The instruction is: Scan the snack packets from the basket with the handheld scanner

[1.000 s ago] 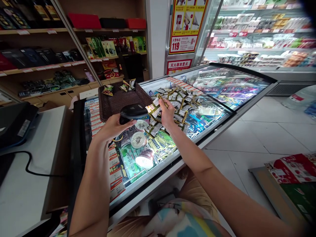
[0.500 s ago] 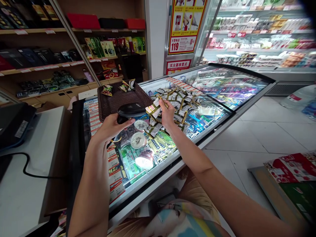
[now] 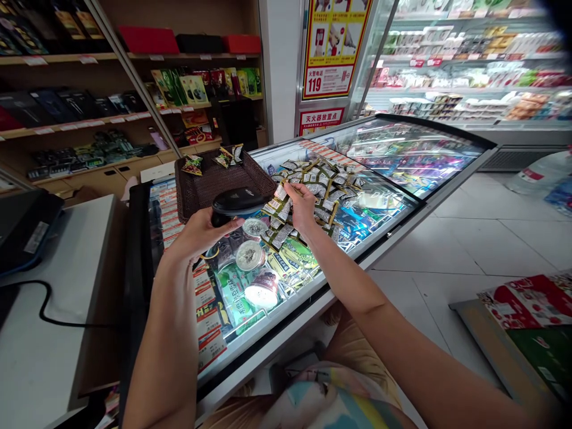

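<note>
My left hand (image 3: 201, 233) grips a black barcode scanner (image 3: 236, 201), held above the glass lid of a chest freezer (image 3: 384, 238). My right hand (image 3: 302, 208) pinches a small gold-and-white sachet (image 3: 282, 205) in front of the scanner's head. A heap of the same sachets (image 3: 324, 185) lies on the freezer glass just beyond my right hand. A dark woven basket (image 3: 210, 182) sits on the lid behind the scanner, with a few packets (image 3: 193, 164) at its far edge.
A white counter (image 3: 49, 333) with a black cable and a dark device (image 3: 22, 229) stands at left. Wooden shelves of goods line the back wall, a lit refrigerated display (image 3: 465, 65) is at right, and a red box (image 3: 531, 298) lies on the floor at right.
My right hand has lowered the sachet a little toward the scanner. My left hand and the scanner have drifted slightly left and up.
</note>
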`<state>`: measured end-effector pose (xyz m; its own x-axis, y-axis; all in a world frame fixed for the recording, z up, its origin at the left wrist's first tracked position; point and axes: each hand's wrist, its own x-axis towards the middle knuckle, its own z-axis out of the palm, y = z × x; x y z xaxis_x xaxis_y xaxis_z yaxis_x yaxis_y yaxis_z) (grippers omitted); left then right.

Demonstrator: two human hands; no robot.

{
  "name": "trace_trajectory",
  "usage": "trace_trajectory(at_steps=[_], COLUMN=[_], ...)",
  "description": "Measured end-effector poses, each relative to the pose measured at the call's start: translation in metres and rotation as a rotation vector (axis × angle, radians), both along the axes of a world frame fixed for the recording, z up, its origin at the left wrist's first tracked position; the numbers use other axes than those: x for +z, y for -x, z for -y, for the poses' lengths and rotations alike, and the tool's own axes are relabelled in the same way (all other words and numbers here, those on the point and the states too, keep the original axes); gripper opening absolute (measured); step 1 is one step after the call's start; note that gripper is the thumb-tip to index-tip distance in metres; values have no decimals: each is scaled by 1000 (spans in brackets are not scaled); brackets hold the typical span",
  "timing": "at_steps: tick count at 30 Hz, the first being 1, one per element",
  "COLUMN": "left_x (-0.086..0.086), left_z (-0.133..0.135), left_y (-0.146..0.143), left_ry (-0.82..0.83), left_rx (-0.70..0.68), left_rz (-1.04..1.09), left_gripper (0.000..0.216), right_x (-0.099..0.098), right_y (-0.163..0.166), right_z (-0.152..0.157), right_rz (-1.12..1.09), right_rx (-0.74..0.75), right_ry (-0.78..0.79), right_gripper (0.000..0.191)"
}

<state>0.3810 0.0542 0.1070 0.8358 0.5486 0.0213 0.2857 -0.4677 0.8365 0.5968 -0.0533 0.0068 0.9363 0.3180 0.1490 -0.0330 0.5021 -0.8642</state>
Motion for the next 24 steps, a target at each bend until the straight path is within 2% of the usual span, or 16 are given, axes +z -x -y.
trace_trajectory(at_steps=[3,5,9,13,20,24], left_x=[-7,-12,-14,-14,-16,-14], left_z=[-2,-1,5,6,2,5], left_y=[-4,-7,-12,-14,-15,-15], left_ry=[116,227,401,409,392,385], left_rx=[40,58,13,-17,-25,-52], left_rz=[24,52,84,91,60,40], left_gripper=[55,59,63,61,58,58], right_x=[2,4,7,9,16,17], right_y=[4,10,25,36,40,39], right_z=[0,-1,-5,-8,-4,-3], right_rz=[-11,-53,-129,-164,-137,-170], right_rx=[29,99,216,232,212,189], right_ry=[-63,-117,-215,-217,-102,-159], right_gripper=[30,32,33,33,39,35])
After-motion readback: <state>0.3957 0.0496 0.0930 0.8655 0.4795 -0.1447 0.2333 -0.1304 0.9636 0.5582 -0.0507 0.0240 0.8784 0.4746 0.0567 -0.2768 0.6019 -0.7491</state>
